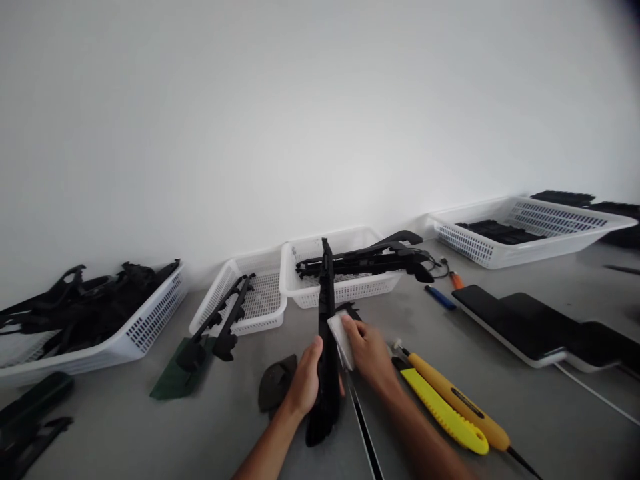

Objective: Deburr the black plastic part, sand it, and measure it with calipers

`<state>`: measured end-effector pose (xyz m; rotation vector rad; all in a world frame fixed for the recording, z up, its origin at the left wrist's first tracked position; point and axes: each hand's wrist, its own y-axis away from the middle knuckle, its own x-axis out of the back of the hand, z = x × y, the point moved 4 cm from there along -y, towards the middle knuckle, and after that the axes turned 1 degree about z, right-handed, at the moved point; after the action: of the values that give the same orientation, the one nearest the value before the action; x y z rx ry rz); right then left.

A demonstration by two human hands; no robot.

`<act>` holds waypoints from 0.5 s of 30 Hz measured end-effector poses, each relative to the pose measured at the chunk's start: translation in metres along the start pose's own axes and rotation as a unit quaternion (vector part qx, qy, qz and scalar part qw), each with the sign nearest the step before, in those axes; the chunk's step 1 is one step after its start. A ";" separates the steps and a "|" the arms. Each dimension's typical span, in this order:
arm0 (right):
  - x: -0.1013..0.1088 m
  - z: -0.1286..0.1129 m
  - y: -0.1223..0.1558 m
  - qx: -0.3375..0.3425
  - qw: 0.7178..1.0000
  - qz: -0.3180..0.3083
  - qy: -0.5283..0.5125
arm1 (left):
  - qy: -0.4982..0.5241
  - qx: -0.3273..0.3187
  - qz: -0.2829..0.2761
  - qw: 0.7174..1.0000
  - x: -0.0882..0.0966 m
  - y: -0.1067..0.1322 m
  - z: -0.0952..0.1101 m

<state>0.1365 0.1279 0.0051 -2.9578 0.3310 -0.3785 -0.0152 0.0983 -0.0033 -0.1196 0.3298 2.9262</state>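
The left grip (305,383) is clenched on a part (327,360), the right grip (361,343) on a pad (337,332) at its edge; open counter (220,423) is seen leftward. The tool's label (467,402) is illegible.

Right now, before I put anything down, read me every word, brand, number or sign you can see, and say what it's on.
No text can be read for certain.
Orange handle: its dark label has marks too small and blurred to read.
Black part in the left hand, white block in the right hand: no legible lettering.
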 end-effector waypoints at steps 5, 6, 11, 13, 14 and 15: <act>0.018 -0.004 -0.001 0.052 0.993 0.106 0.017 | 0.007 0.015 0.004 1.000 0.002 -0.001 -0.007; 0.017 -0.009 0.001 0.087 0.991 0.101 0.017 | 0.012 0.013 0.015 1.000 0.004 -0.002 -0.009; -0.007 -0.031 0.019 0.281 0.956 -0.027 0.077 | 0.057 -0.060 0.099 0.992 0.023 -0.008 -0.014; -0.012 -0.030 0.021 0.291 0.952 -0.046 0.084 | 0.075 -0.056 0.094 0.991 0.026 -0.011 -0.018; -0.012 -0.028 0.020 0.289 0.953 -0.046 0.083 | 0.088 -0.042 0.080 0.992 0.025 -0.012 -0.020; -0.013 -0.026 0.019 0.284 0.954 -0.040 0.083 | 0.102 -0.022 0.062 0.993 0.023 -0.013 -0.022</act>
<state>0.1139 0.1095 0.0241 -2.3838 0.0936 -0.6170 -0.0338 0.1102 -0.0300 -0.4213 0.3140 3.0512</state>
